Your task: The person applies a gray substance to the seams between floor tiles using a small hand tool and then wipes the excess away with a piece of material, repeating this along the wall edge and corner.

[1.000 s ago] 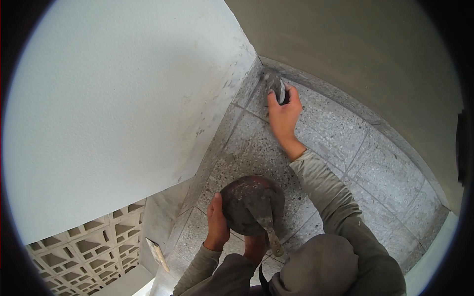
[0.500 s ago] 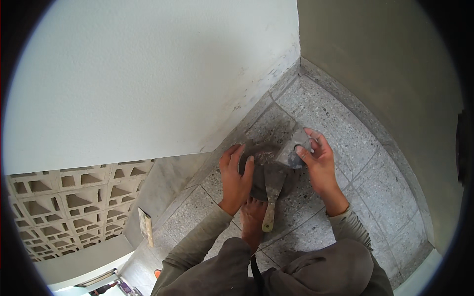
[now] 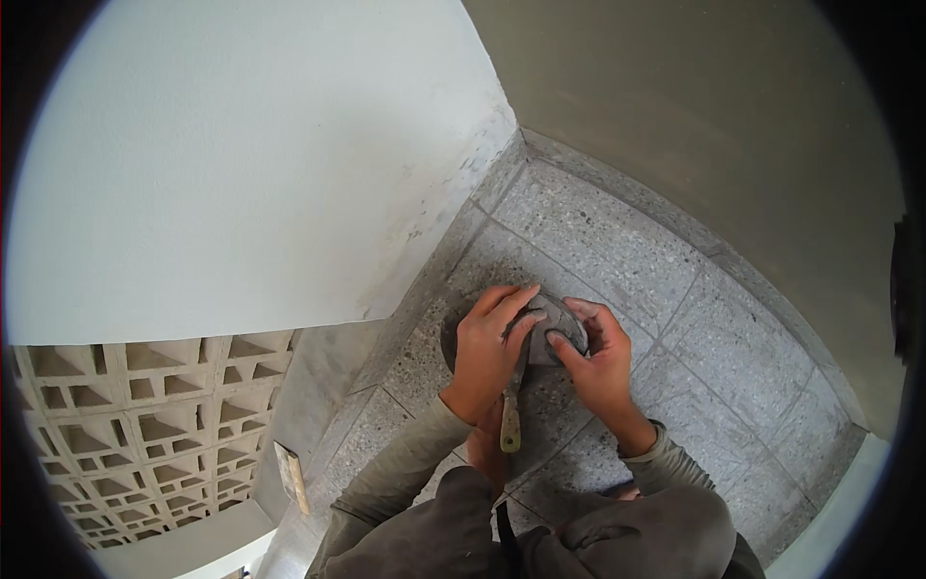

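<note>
my left hand and right hand are clasping a grey mortar pan at nine and three o'clock; it is looking rigid, heavy, gritty.

Soft, even daylight, no hard glare. White wall brightest, nearly washed out at upper left; grey-green wall reads dimmer and flat. Faint, diffuse shadows under both hands on the terrazzo floor. Fisheye bends wall edges and tile joints toward the rim; black vignette rings the frame. Centre sharp, slight softening at the edges. No motion blur.
</note>
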Motion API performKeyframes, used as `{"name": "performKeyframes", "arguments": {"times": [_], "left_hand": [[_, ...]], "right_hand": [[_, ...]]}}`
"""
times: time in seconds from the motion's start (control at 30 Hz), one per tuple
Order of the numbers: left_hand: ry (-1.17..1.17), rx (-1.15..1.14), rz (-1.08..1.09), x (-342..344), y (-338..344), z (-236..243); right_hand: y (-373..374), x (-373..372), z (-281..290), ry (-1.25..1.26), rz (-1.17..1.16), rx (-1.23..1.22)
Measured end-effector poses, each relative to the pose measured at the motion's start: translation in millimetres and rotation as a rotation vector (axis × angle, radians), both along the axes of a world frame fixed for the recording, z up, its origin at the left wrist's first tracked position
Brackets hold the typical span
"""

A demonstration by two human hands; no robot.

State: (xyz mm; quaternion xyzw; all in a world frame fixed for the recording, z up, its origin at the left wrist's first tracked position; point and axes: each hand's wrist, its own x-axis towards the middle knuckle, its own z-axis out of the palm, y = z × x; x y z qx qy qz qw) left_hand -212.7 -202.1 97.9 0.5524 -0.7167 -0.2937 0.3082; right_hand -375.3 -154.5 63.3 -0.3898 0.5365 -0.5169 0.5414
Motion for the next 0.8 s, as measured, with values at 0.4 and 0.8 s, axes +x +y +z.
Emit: {"name": "performKeyframes", "arguments": {"times": [0.4, 0.8], "left_hand": [[1.106, 0.637, 0.351, -37, -103, -69], [1.276, 0.406, 0.854, -95, -196, -112]], "right_hand": [[23, -77, 3, -0.044, -0.112, 0.179], [125, -144, 4, 0.291, -0.186, 0.467]]}}
